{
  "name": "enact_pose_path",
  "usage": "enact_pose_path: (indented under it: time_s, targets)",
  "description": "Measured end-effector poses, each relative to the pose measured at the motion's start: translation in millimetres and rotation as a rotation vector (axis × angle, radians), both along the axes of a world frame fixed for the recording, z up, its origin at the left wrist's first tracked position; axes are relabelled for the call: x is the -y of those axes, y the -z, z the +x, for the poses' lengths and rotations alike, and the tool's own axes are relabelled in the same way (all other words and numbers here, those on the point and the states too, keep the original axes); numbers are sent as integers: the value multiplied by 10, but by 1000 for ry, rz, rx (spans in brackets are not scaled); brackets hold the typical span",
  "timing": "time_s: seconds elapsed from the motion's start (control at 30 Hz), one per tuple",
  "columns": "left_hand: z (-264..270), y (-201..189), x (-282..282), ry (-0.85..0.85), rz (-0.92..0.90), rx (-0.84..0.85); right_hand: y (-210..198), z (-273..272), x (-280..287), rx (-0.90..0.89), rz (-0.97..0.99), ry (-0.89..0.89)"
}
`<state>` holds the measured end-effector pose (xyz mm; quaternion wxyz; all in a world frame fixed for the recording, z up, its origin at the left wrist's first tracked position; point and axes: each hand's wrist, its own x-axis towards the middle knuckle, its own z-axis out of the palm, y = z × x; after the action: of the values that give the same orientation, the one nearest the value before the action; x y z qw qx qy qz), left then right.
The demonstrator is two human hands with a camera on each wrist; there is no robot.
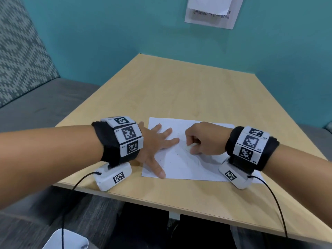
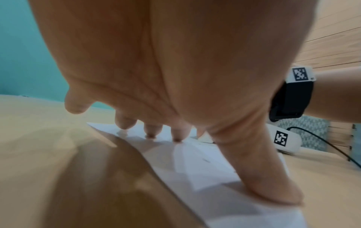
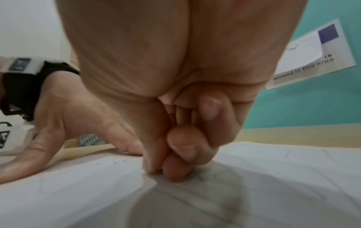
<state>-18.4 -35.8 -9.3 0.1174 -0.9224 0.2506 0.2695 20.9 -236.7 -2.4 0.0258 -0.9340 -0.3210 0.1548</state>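
Note:
A white sheet of paper (image 1: 181, 166) with faint pencil lines lies on the light wooden table (image 1: 179, 90) near its front edge. My left hand (image 1: 158, 142) lies flat on the sheet's left side, fingers spread and straight, fingertips (image 2: 176, 135) and thumb pressing the paper (image 2: 195, 168) down. My right hand (image 1: 199, 139) is curled over the middle of the sheet and pinches a small white eraser (image 1: 190, 147) against the paper. In the right wrist view the curled fingers (image 3: 175, 162) touch the paper (image 3: 273, 177); the eraser is almost hidden there.
A teal wall stands behind the table, with a printed notice (image 1: 212, 13) stuck on it. A grey patterned bench (image 1: 23, 56) runs along the left. A white object (image 1: 66, 239) lies low at the front left. Black cables hang from both wrist cameras.

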Motion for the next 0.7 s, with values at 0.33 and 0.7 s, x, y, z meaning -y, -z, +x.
enact_pose_path:
  time_s: [0.33, 0.7]
  targets:
    - [5, 82, 121, 16, -151, -18, -12, -344, -139, -105, 18, -168]
    - [49, 52, 145, -1, -80, -20, 25, -46, -44, 16, -10, -50]
